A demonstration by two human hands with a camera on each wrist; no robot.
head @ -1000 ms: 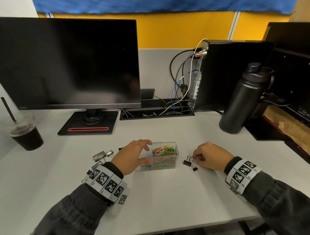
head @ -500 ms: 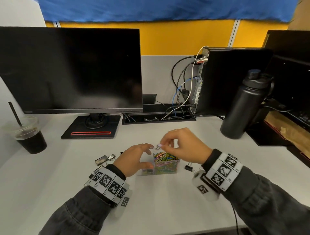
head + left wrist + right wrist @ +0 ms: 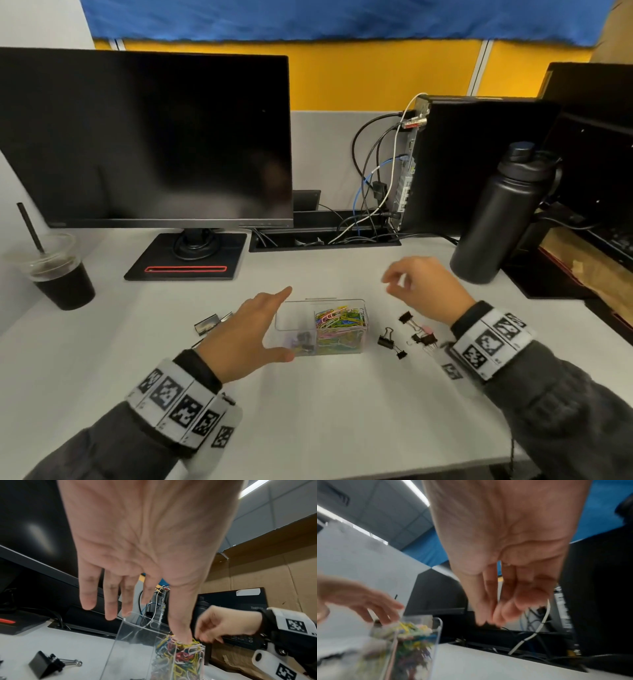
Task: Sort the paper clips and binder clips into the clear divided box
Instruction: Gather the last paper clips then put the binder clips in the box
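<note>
Both hands [image 3: 255,329] [image 3: 430,289] lifted; four binder clips [image 3: 409,330] right of box [image 3: 358,305].

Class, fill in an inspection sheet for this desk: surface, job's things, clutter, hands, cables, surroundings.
Surface: white desk.
Job's things: clear divided box, coloured paper clips in its right half; black binder clips loose to its right, more on its left.
Clutter: iced coffee cup, black bottle.
Hands: left hand open beside box; right hand raised, holding nothing.
Cables: bundle behind desk.
Surroundings: monitor, yellow partition.
</note>
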